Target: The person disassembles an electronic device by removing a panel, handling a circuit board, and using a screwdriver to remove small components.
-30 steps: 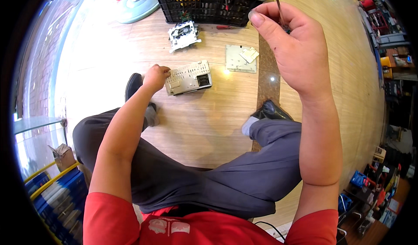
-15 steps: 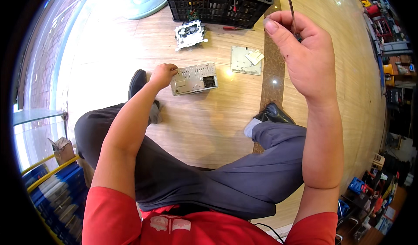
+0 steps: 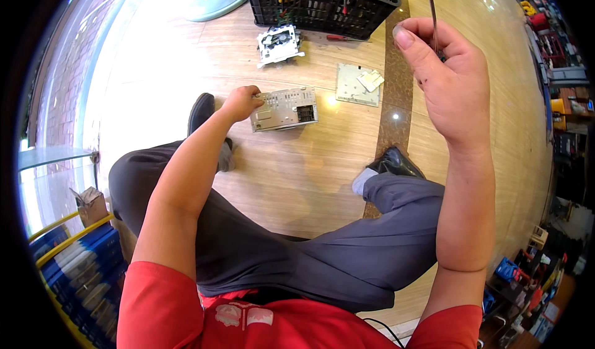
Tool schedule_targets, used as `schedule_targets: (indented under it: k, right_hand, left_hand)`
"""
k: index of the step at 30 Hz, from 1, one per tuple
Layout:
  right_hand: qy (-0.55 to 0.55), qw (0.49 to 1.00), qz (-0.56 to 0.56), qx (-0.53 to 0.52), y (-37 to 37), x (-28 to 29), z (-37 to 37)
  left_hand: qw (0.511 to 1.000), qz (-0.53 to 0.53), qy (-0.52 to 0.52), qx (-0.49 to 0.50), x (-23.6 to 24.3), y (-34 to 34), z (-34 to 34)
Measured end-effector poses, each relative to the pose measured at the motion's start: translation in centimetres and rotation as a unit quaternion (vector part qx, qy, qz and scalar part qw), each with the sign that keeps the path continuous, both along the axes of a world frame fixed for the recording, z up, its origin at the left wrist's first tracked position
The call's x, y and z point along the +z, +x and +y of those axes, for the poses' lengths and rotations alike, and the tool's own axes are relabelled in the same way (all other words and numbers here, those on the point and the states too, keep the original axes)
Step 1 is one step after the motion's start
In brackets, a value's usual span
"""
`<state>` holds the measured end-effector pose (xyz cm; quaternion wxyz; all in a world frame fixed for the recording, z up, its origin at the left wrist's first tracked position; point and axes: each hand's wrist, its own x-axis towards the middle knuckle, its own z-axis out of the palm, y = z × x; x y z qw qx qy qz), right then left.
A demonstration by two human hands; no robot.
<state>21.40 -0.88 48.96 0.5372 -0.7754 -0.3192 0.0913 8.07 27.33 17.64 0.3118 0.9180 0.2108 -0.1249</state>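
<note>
My left hand [image 3: 242, 103] is closed on the left end of a silver metal casing [image 3: 279, 110]. This boxy casing rests on the floor between my feet, with slots in its face and a dark opening at its right end. My right hand [image 3: 455, 79], raised on the right, is wrapped around a screwdriver [image 3: 432, 14]. Its thin shaft points up past the fingers, while the handle is hidden in the hand. Beyond the casing lies a white and black disc-drive-like mechanism [image 3: 278, 45]. To its right is a flat metal plate [image 3: 347, 87] with a small pale piece [image 3: 370, 80] on top.
A black plastic crate [image 3: 322, 8] of cables and tools stands at the far side, with a red-handled screwdriver [image 3: 338, 38] before it. Left of it is a round pale-blue base [image 3: 217, 2]. Blue packages [image 3: 87, 281] fill a yellow-edged rack at left; cluttered shelves [image 3: 561, 101] line the right.
The whole view has shifted slightly, so floor items appear a little farther right. My right hand appears slightly farther right, still holding the screwdriver. My left hand keeps its grip on the casing.
</note>
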Motion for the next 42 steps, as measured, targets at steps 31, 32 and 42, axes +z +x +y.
schedule_targets:
  k: [31,32,42]
  right_hand:
    - [-0.092,0.991,-0.078,-0.062,3.1,-2.2,-0.9]
    - [-0.093,0.991,-0.075,-0.063,3.6,-2.5,-0.9]
    - [-0.275,0.961,-0.007,-0.032,9.9,-15.4,-1.2]
  left_hand:
    - [0.991,-0.104,-0.003,-0.082,18.7,3.4,-3.8]
    - [0.985,-0.126,0.004,-0.119,22.1,2.5,-4.8]
    - [0.986,0.003,0.033,-0.161,27.2,-2.9,-6.7]
